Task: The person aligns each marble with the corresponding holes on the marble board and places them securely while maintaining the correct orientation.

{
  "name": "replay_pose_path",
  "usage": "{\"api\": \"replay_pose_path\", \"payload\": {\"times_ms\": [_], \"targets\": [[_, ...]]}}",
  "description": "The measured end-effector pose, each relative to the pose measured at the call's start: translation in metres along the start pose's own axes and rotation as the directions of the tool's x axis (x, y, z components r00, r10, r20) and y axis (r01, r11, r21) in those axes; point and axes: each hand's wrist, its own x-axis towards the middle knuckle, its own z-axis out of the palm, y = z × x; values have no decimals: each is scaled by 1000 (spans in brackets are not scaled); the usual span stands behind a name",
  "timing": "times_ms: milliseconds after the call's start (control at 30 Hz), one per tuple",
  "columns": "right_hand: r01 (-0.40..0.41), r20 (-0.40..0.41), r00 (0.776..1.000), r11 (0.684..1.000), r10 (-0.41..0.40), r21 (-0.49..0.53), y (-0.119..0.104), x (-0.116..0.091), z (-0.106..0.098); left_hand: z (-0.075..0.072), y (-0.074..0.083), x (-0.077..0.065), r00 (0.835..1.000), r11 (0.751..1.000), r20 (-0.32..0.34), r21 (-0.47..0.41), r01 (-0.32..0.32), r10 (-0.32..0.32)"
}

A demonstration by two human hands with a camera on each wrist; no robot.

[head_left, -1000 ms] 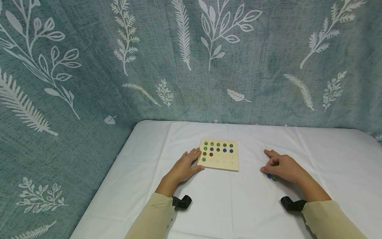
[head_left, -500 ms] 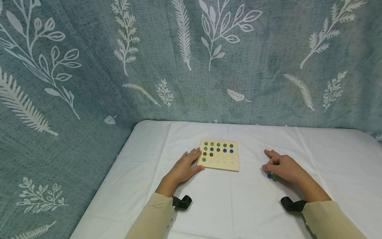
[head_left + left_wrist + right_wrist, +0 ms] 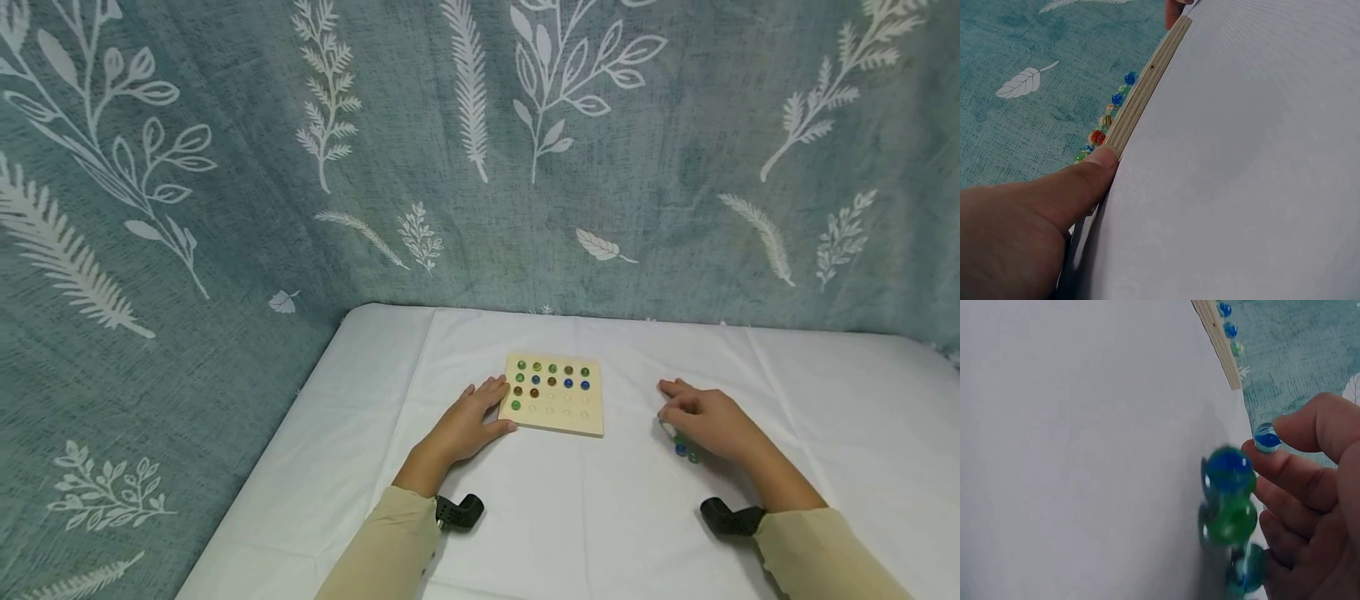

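At left, touches with the left hand, with straight fingers apart from the thumb, the left side and the near edge of the wooden board, flat on the white cloth and bearing coloured marbles in rows, with the two near rows only partly filled. More to the right, pinches with the right hand, between thumb and finger, one clear-and-blue marble, just beside several loose marbles

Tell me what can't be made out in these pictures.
Head view: patterns inside the loose marbles, too small.
Left wrist view: top face of the board, hidden by its side; part of the left hand, cut off by the left edge.
Right wrist view: rest of the board, past the top edge; detail in the loose marbles, blurred.
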Motion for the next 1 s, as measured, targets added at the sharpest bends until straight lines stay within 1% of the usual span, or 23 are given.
{"api": "replay_pose_path", "payload": {"times_ms": [233,433,633,833,1000], "targets": [[26,-35,999,1000,-26,1,-29,12,11,0,0,0,1000,1000,-1,-2,-1,1],[75,-62,995,997,-73,17,-48,24,25,-1,1,0,1000,1000,-3,-1,-7,7],[112,-65,992,992,-109,54,-64,36,41,-1,1,0,1000,1000,-2,3,-3,3],[120,-48,992,989,-116,85,-88,50,64,-1,0,0,1000,1000,-5,-8,6,-6],[140,-47,989,987,-137,73,-102,57,81,-1,0,0,1000,1000,9,-13,15,-15]]}}
